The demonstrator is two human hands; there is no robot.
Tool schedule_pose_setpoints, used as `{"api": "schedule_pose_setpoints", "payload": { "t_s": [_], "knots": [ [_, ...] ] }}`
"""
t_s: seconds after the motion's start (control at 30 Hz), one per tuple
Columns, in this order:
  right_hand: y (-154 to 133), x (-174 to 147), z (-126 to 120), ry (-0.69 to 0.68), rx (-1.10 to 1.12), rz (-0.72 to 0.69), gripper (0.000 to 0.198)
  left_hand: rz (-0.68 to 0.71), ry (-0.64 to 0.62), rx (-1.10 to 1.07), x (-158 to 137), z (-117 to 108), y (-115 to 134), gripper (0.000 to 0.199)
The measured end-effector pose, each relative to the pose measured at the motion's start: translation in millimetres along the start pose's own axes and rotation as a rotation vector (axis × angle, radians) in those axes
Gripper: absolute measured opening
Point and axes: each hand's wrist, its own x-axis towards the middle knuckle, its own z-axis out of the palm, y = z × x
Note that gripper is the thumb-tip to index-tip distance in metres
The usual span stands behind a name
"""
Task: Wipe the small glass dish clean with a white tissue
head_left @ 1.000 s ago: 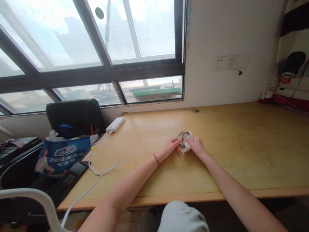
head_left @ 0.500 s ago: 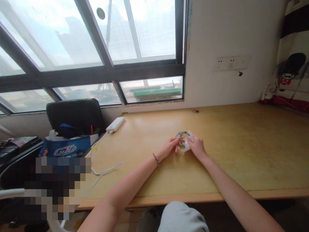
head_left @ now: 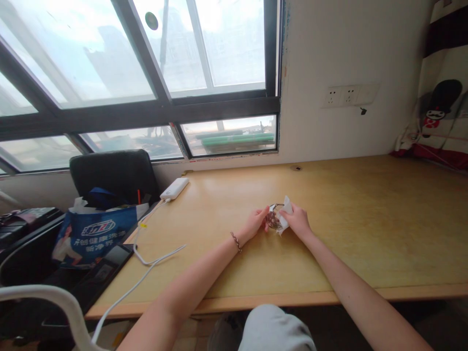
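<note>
Above the desk, my left hand pinches the left rim of a small, round, shiny object. It looks like a see-through glass dish with dark lines, but its exact kind is too small to tell. A crumpled white tissue is gripped between the thumb and fingers of my right hand. The tissue touches the right side of the round object. My fingers behind the object are mostly hidden. A braided bracelet circles my left wrist.
The wooden desk stretches beneath both arms. At its left lie a white power bank and a white cable. A blue bag sits on a black chair. Window and wall sockets stand behind.
The round object has tilted between my hands, showing more of its face. The tissue has shifted slightly against its right side. Both arms stay nearly in place.
</note>
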Motion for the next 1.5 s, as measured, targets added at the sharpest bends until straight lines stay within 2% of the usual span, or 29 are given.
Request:
{"api": "schedule_pose_setpoints", "payload": {
  "t_s": [0.23, 0.37, 0.53, 0.8, 1.03, 1.17, 1.4, 1.5],
  "knots": [
    [7, 0, 3, 0.051, -0.092, -0.032, 0.031, 0.069, -0.080, 0.162, -5, 9, 5, 0.052],
    [5, 0, 4, 0.000, -0.060, -0.014, 0.029, 0.042, -0.065, 0.122, -5, 5, 9, 0.051],
    [3, 0, 3, 0.013, -0.146, 0.003, 0.046, 0.017, -0.049, 0.028, -3, 2, 9, 0.060],
    [-5, -7, -3, 0.038, -0.138, -0.152, 0.035, -0.017, -0.029, -0.058, 1, 2, 5, 0.066],
    [-5, -4, 0, 0.000, -0.108, -0.112, 0.034, -0.037, 0.041, 0.034, 1, -2, -3, 0.066],
    [-2, -5, 1, -0.022, -0.089, -0.131, 0.030, 0.011, -0.013, 0.075, 0, 1, -1, 0.065],
    [-1, -3, -1, 0.083, -0.051, -0.069, 0.029, 0.111, -0.062, 0.188, -7, 12, 6, 0.048],
    [-2, -3, -2, 0.085, -0.023, -0.062, 0.029, 0.124, -0.075, 0.204, -8, 13, 7, 0.048]
  ]
}}
